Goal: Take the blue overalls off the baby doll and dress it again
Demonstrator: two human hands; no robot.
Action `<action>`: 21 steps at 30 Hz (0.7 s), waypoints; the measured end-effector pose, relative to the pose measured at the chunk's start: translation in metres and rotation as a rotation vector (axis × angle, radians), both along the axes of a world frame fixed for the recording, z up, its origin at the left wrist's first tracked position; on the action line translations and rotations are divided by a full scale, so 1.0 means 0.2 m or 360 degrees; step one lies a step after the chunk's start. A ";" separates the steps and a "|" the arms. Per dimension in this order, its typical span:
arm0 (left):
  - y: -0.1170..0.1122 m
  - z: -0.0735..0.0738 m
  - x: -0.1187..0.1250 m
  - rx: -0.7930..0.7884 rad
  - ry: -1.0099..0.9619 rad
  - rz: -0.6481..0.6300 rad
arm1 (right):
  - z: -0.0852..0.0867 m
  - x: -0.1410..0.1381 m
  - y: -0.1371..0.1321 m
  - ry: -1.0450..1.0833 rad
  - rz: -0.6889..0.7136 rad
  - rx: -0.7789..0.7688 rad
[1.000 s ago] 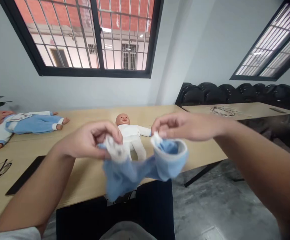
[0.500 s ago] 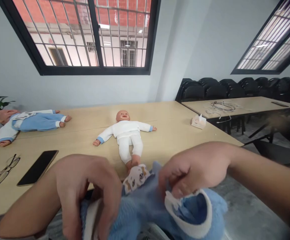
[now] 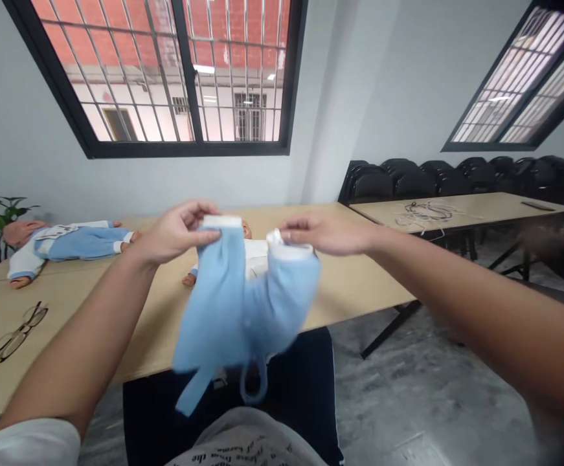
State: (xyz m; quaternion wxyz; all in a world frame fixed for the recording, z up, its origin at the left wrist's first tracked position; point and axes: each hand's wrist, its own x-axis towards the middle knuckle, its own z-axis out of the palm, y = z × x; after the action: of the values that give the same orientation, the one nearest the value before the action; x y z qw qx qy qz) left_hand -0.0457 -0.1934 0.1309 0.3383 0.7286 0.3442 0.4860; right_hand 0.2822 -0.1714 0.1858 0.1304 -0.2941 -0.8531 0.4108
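Note:
Light-blue doll overalls (image 3: 223, 298) with white leg cuffs hang upside down in front of me, their straps dangling at the bottom. My left hand (image 3: 179, 233) pinches one white cuff. Closed at the edge of the other cuff is my right hand (image 3: 327, 233), pulling that leg's opening to the side. Behind the overalls, a doll in white (image 3: 256, 251) lies on the table (image 3: 354, 285); most of its body is hidden. The cloth is slightly blurred by motion.
Another doll (image 3: 87, 243) in blue trousers lies at the table's left. Glasses (image 3: 19, 333) rest near my left forearm. A second table (image 3: 485, 210) with tangled cables (image 3: 427, 210) and stacked black chairs (image 3: 372, 181) stand at the back right.
Both hands have risen and moved away from me, lifting the overalls from low near my lap to above the table edge. The garment now hangs by its cuffs. My view has tilted slightly.

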 end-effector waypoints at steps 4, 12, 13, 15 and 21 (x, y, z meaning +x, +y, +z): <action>0.18 0.09 -0.11 0.0335 -0.0242 0.0183 | 0.20 -0.07 0.15 0.0290 -0.0074 0.0410; 0.00 -0.11 -0.10 0.0015 0.0591 -0.0234 | -0.21 -0.04 0.12 -0.0280 0.0122 0.0498; -0.02 -0.16 -0.07 -0.0177 0.0833 -0.0394 | -0.32 -0.03 0.10 -0.0420 0.0158 0.0494; -0.01 -0.27 -0.03 -0.0476 0.1136 -0.0711 | -0.52 -0.02 0.08 -0.0667 0.0224 0.0402; 0.29 -0.67 -0.15 -0.0533 0.0814 -0.0064 | -0.82 -0.17 0.23 -0.0670 0.0242 0.0490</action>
State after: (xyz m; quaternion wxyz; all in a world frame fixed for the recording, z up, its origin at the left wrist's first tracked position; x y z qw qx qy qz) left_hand -0.0760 -0.1357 -0.0038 0.3654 0.7682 0.4791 0.2165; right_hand 0.2490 -0.1247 0.0223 -0.0378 -0.2848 -0.9335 0.2146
